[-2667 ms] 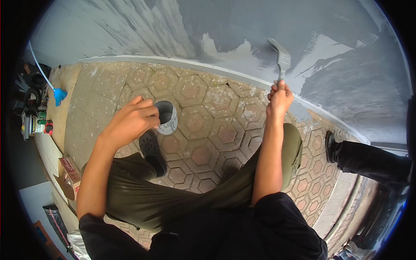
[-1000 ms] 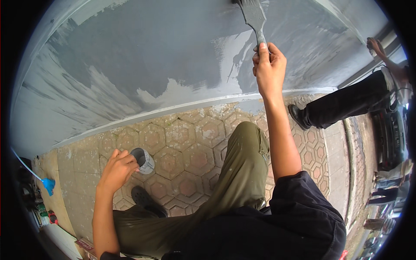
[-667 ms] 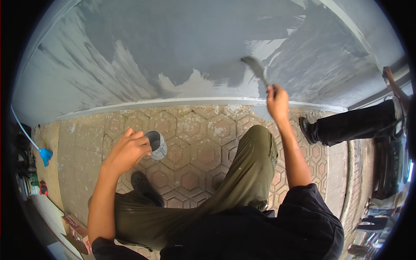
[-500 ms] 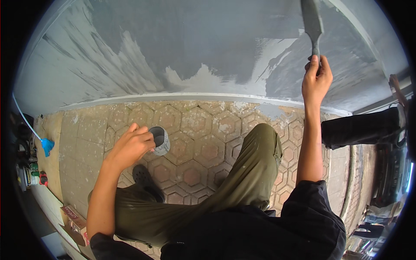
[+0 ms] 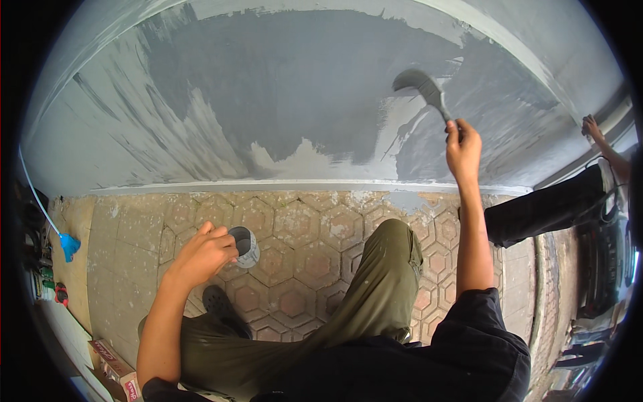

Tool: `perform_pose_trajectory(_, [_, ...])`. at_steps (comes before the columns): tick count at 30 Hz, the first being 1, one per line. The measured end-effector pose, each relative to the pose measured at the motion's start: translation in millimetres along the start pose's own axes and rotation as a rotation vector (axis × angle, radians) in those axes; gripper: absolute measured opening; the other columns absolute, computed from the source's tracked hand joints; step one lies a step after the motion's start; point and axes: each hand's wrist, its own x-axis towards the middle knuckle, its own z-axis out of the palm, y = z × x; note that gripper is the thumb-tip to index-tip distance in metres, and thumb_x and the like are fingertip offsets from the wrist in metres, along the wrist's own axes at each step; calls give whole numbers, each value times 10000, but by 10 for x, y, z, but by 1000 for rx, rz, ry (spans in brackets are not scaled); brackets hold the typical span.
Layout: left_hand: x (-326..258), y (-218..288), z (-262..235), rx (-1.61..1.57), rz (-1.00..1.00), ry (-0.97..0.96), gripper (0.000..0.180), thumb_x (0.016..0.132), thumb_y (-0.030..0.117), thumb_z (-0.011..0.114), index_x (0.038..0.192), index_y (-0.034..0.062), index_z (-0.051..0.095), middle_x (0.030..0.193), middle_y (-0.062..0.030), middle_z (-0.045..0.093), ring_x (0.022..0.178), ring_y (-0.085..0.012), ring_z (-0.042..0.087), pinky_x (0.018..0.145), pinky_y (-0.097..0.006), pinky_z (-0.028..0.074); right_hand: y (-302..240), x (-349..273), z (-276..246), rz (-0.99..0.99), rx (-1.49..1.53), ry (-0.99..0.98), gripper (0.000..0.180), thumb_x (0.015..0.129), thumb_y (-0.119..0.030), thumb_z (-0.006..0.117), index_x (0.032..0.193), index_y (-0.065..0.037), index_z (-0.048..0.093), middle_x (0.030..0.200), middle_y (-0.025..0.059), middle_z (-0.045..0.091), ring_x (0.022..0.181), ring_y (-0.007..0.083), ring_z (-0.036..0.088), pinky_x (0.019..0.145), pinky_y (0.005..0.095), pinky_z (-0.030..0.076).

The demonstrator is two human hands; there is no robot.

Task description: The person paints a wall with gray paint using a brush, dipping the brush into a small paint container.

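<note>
A paintbrush (image 5: 430, 91) with a grey handle is gripped by my right hand (image 5: 463, 149), its dark bristles bent and slightly blurred against the wall (image 5: 288, 80). Dark grey paint covers the middle of that wall, with streaky edges and lighter patches at the left, below and around the brush. Closer to me on the left, my left hand (image 5: 209, 252) is closed on the rim of a small paint cup (image 5: 248, 257). The cup is pale and smeared outside, with grey paint inside; it is held above the paving.
Hexagonal paving (image 5: 295, 268) lies under my bent knee (image 5: 388, 268) and dark clog (image 5: 221, 307). Another person's dark-trousered leg (image 5: 536, 213) and hand (image 5: 593, 127) are at the right. A blue-headed brush (image 5: 68, 246) and a cardboard box (image 5: 114, 365) are at the left.
My right hand has come down and left, bringing the paintbrush from high up onto the wall, bristles now bent leftward. The view has tilted up. My left hand still holds the cup.
</note>
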Motion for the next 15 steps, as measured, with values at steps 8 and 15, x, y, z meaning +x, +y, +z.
perform_pose_trajectory(8, [14, 37, 8, 18, 8, -10, 25, 834, 148, 781, 818, 133, 769, 879, 39, 674, 921, -176, 573, 886, -345, 409, -366, -361, 412, 139, 53, -196, 226, 1047, -128, 640, 948, 75, 663, 644, 202, 601, 571, 204, 556, 536, 416, 423])
perform_pose_trajectory(15, [20, 20, 18, 15, 5, 5, 27, 820, 146, 800, 827, 125, 783, 880, 45, 688, 900, -177, 574, 877, -347, 404, -87, 127, -48, 139, 23, -101, 268, 1050, -150, 644, 902, 71, 674, 630, 151, 610, 525, 164, 522, 516, 378, 398])
